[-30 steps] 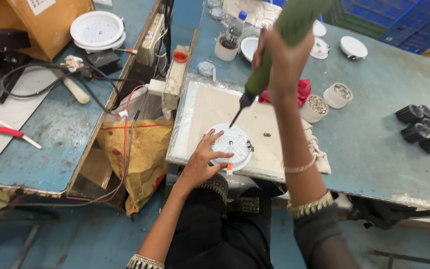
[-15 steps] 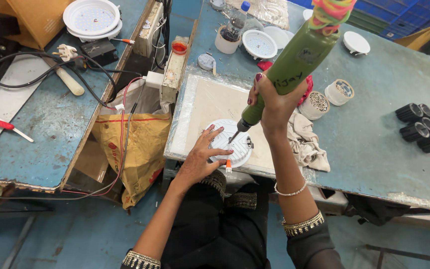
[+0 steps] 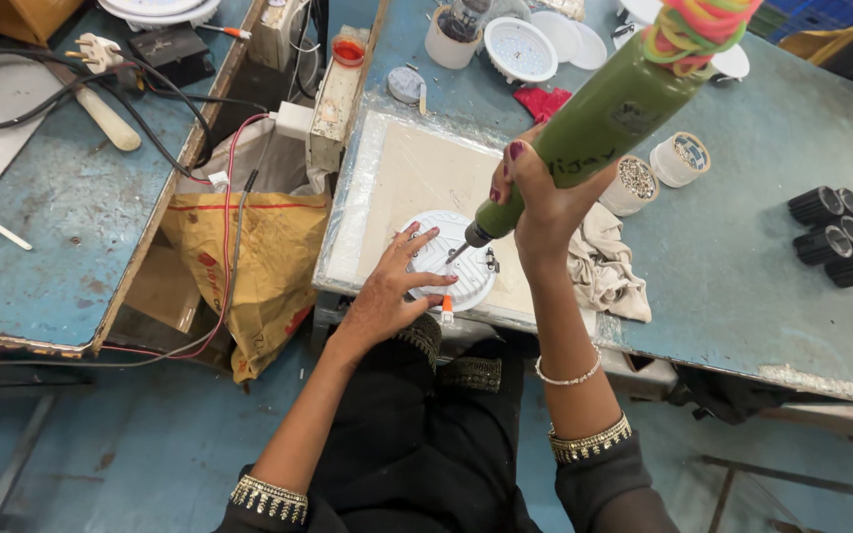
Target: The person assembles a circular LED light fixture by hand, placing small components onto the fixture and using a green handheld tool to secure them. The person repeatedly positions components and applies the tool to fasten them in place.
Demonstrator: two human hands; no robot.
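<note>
My left hand lies flat, fingers spread, pressing the round white light housing onto the pale work mat at the table's near edge. My right hand is clenched around the green electric screwdriver, its bit down on the housing, probably on a screw. A crumpled cloth lies just beside; two small screw cups sit farther back.
</note>
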